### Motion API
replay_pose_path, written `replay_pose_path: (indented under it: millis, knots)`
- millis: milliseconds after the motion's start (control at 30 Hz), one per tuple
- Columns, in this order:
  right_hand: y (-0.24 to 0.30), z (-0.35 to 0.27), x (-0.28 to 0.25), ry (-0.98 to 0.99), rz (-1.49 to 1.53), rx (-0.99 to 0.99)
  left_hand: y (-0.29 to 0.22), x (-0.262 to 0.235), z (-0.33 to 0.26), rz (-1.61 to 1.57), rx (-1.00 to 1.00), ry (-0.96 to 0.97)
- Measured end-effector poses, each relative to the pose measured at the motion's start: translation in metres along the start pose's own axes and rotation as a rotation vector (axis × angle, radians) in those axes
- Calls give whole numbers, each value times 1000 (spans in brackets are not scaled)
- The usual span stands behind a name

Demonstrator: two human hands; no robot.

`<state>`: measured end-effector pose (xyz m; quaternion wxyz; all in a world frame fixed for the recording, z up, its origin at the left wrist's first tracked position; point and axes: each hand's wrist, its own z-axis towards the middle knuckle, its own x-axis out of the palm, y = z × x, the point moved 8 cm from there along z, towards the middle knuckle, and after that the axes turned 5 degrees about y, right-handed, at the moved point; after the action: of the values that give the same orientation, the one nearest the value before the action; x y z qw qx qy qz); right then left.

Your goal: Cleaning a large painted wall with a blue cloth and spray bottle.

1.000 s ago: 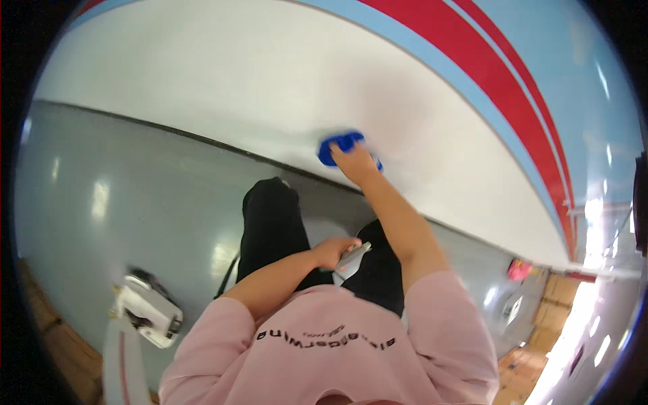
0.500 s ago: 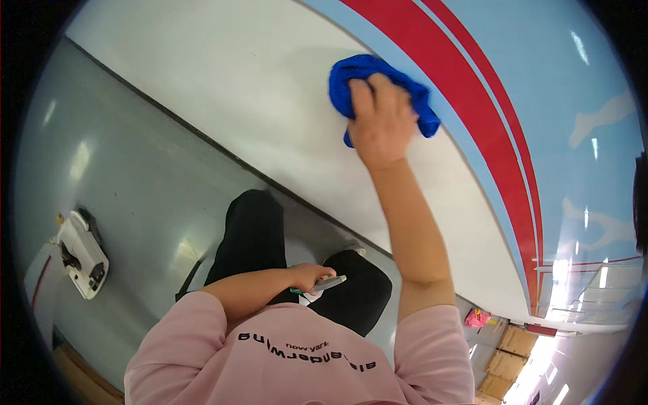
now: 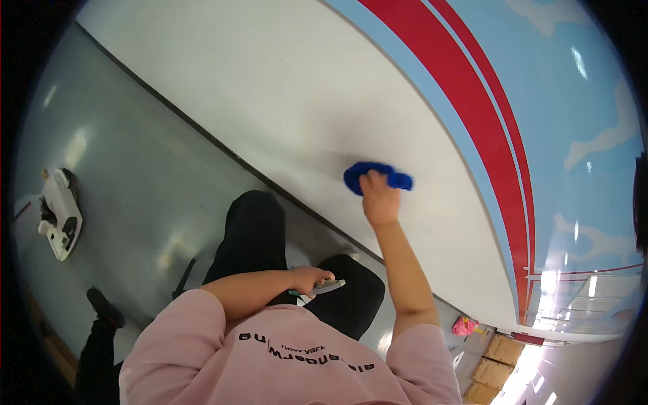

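Observation:
Against the white panel [image 3: 297, 88], my right hand [image 3: 379, 199] presses a blue cloth [image 3: 364, 177], its fingers closed over the fabric. The cloth lies bunched on the lower part of the panel, away from the light-blue and red stripes [image 3: 466, 88]. Close to my lap, my left hand [image 3: 310, 279] is closed around a slim grey tool with a pale green tip [image 3: 329, 286]. Its exact kind I cannot make out. My dark-trousered knees [image 3: 256, 223] are bent beside the panel's dark lower edge [image 3: 182, 118].
A white device with dark parts [image 3: 64, 214] stands on the grey floor [image 3: 135, 175] at left. Another person's dark shoe [image 3: 102, 305] and leg show at lower left. A pink bundle [image 3: 464, 326] and wooden crates [image 3: 491, 371] lie at lower right.
My right hand has brought the blue cloth down the white panel, nearer my body. My left hand keeps its tool in place. Another person's leg has come into view at lower left.

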<state>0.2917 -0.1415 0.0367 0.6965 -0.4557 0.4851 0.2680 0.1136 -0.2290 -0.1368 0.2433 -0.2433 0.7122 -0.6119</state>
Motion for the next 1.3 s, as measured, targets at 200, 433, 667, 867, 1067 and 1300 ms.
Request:
replay_pose_path:
  millis: [200,433,667,867,1067,1300]
  knots:
    - [17,48,-124,-476,-104,-45,0,30,11,11,36,39]
    - [156,159,63,345,236,58,74,11,-35,-18,82,17]
    - [148,-51,263,715,-40,-112,114,-1,-50,0,136,-123]
    - [67,-112,192,608,-128,-249,112,-1,-58,-1,107,-57]
    - [47,4,30,62,-150,-118,84,-8,-54,-16,98,-2]
    - [28,25,-32,-316,-92,117,74,-14,-46,44,43,-31]
